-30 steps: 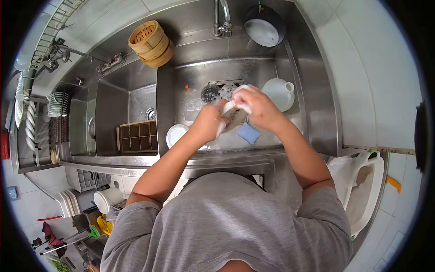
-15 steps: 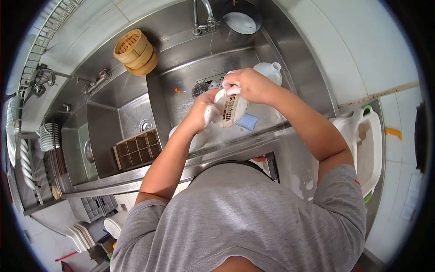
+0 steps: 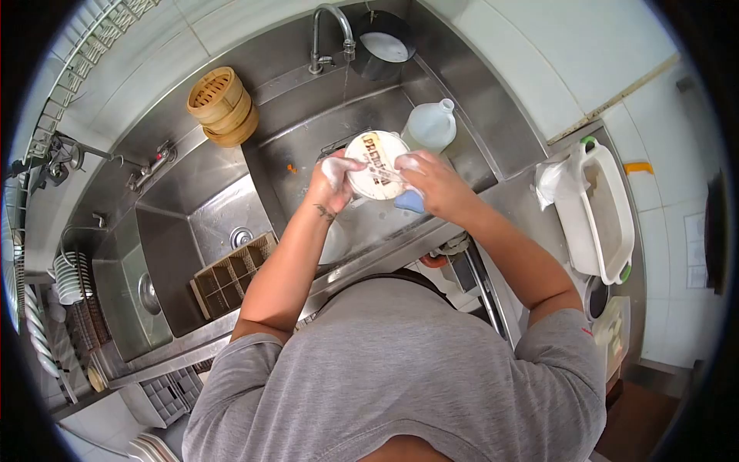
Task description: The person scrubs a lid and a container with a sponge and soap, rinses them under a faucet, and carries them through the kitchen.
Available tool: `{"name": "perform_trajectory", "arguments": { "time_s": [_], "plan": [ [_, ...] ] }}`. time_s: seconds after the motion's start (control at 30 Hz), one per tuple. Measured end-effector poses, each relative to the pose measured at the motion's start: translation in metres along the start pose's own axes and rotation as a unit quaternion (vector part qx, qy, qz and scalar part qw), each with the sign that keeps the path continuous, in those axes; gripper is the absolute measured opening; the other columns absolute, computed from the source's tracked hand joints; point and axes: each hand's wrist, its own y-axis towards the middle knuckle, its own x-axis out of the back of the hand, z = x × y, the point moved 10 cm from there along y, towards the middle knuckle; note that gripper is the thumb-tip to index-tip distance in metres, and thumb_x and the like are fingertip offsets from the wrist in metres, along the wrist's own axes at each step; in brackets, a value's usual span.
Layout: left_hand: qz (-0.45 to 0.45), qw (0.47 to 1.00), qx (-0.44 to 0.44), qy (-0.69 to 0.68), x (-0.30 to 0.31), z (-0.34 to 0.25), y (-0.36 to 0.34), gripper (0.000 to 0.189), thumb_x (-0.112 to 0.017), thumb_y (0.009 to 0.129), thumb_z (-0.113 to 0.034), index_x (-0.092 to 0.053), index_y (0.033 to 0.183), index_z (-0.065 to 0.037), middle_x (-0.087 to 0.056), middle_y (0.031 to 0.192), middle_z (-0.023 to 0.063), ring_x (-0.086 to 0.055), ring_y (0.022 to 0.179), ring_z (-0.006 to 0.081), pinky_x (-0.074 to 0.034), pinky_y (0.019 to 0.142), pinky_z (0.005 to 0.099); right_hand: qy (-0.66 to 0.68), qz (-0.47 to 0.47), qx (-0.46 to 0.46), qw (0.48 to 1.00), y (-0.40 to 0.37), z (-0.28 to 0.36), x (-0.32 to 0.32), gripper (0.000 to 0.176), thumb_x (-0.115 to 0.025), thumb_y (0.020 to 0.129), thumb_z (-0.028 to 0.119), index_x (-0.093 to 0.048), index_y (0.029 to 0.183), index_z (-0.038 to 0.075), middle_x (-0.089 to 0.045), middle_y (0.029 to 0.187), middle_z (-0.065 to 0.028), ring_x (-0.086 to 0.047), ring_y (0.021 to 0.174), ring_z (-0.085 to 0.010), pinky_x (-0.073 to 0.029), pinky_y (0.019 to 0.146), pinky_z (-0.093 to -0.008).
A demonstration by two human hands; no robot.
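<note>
Both my hands hold a round white lid (image 3: pixel 371 146) over the sink basin, its printed face toward me. Dark lettering reading roughly "PREMIUM" runs across a yellowish label on it. My left hand (image 3: pixel 331 183) grips the left rim, thumb on the face, with suds on the skin. My right hand (image 3: pixel 437 183) is closed on the right rim, fingers bent over the face, soapy too. Just below the lid, near my right hand, lies a blue sponge (image 3: pixel 410 202). A translucent plastic jug (image 3: pixel 431 127) stands behind my right hand. A whitish container (image 3: pixel 333 243) is partly hidden by my left forearm.
Water runs thinly from the faucet (image 3: pixel 332 15). A dark pot (image 3: pixel 382 65) of sudsy water sits at the back corner. Bamboo steamers (image 3: pixel 222 108) stand on the basin divider. A compartment rack (image 3: pixel 235 271) occupies the left basin; a white tub (image 3: pixel 593 223) is at right.
The lid has turned from a tilted position to face me. My right hand has moved down to its right rim, and the jug shows more fully. The camera view has shifted.
</note>
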Motion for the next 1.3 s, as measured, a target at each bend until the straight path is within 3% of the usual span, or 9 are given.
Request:
{"name": "perform_trajectory", "arguments": {
  "time_s": [0.17,0.23,0.43,0.47,0.6,0.63,0.9,1.13,1.3],
  "plan": [
    [-0.006,0.999,-0.034,-0.009,0.015,0.006,0.015,0.039,-0.047,0.079,0.009,-0.045,0.118,0.011,-0.056,0.115,0.0234,-0.058,0.105,0.0353,-0.045,0.098,0.046,0.21,-0.104,-0.148,0.961,-0.025,-0.015,0.002,0.005,-0.051,0.086,0.003,-0.053,0.09,0.004,-0.057,0.111,-0.0112,-0.053,0.107,-0.0271,-0.042,0.092,-0.0381],
    [-0.039,0.996,-0.025,-0.082,0.022,0.015,0.025,0.04,-0.047,0.079,0.009,-0.043,0.119,0.014,-0.053,0.119,0.0255,-0.054,0.11,0.0383,-0.041,0.102,0.0485,0.59,-0.246,-0.228,0.735,-0.04,-0.052,-0.009,0.003,-0.05,0.091,0.006,-0.053,0.09,0.008,-0.061,0.098,-0.0075,-0.058,0.099,-0.0227,-0.044,0.09,-0.0352],
    [-0.1,0.984,-0.114,-0.097,0.04,0.003,0.032,0.03,-0.051,0.075,0.011,-0.049,0.105,0.008,-0.058,0.105,0.0214,-0.06,0.098,0.0346,-0.049,0.092,0.0462,0.63,-0.404,-0.284,0.6,-0.135,-0.133,0.024,0.012,-0.058,0.088,0.011,-0.052,0.097,0.012,-0.052,0.08,0.001,-0.059,0.079,-0.0169,-0.05,0.082,-0.0364],
    [-0.096,0.985,-0.133,-0.059,0.029,0.003,0.028,0.03,-0.051,0.075,0.011,-0.049,0.105,0.006,-0.059,0.104,0.0199,-0.061,0.097,0.0331,-0.05,0.09,0.0446,0.629,-0.407,-0.283,0.598,-0.142,-0.144,0.02,0.012,-0.058,0.088,0.011,-0.052,0.097,0.012,-0.052,0.08,0.001,-0.059,0.079,-0.0169,-0.05,0.082,-0.0364],
    [-0.006,0.988,-0.142,0.065,-0.056,0.047,0.022,0.037,-0.054,0.073,0.01,-0.048,0.108,-0.002,-0.061,0.104,0.0106,-0.061,0.094,0.0225,-0.051,0.082,0.0355,0.216,-0.27,-0.333,0.877,-0.116,-0.094,0.035,0.055,-0.073,0.073,0.008,-0.048,0.122,0.011,-0.057,0.111,-0.0122,-0.057,0.099,-0.0248,-0.048,0.085,-0.0362],
    [0.014,0.986,-0.144,0.079,-0.077,0.059,0.022,0.038,-0.055,0.073,0.009,-0.049,0.108,-0.003,-0.061,0.103,0.01,-0.06,0.094,0.0217,-0.051,0.082,0.0344,0.182,-0.215,-0.339,0.897,-0.113,-0.086,0.033,0.081,-0.08,0.065,0.012,-0.038,0.134,0.01,-0.048,0.127,-0.0181,-0.052,0.112,-0.031,-0.045,0.091,-0.0387],
    [0.062,0.969,-0.156,0.179,-0.169,0.119,0.015,0.038,-0.055,0.073,0.007,-0.046,0.109,-0.004,-0.058,0.105,0.0086,-0.059,0.096,0.0201,-0.049,0.084,0.0334,0.167,-0.163,-0.337,0.912,-0.167,-0.123,0.061,0.094,-0.08,0.06,0.014,-0.03,0.139,0.006,-0.046,0.132,-0.0223,-0.045,0.122,-0.0362,-0.035,0.103,-0.0392],
    [0.019,0.967,-0.156,0.2,-0.2,0.169,0.018,0.038,-0.05,0.077,0.007,-0.044,0.113,-0.004,-0.056,0.105,0.0087,-0.056,0.093,0.0192,-0.047,0.085,0.0333,0.116,-0.196,-0.316,0.921,-0.211,-0.121,0.079,0.077,-0.069,0.072,0.011,-0.03,0.138,0.005,-0.05,0.123,-0.0268,-0.052,0.112,-0.04,-0.042,0.095,-0.0428],
    [0.009,0.969,-0.147,0.2,-0.207,0.205,0.044,0.035,-0.053,0.076,0.003,-0.045,0.11,-0.003,-0.056,0.102,0.0105,-0.056,0.09,0.0204,-0.048,0.079,0.0335,-0.042,-0.096,-0.339,0.935,-0.248,-0.131,0.056,0.026,-0.054,0.079,0.01,-0.053,0.103,0.0,-0.063,0.085,-0.0218,-0.064,0.075,-0.0386,-0.051,0.067,-0.0466]
  ]
}}
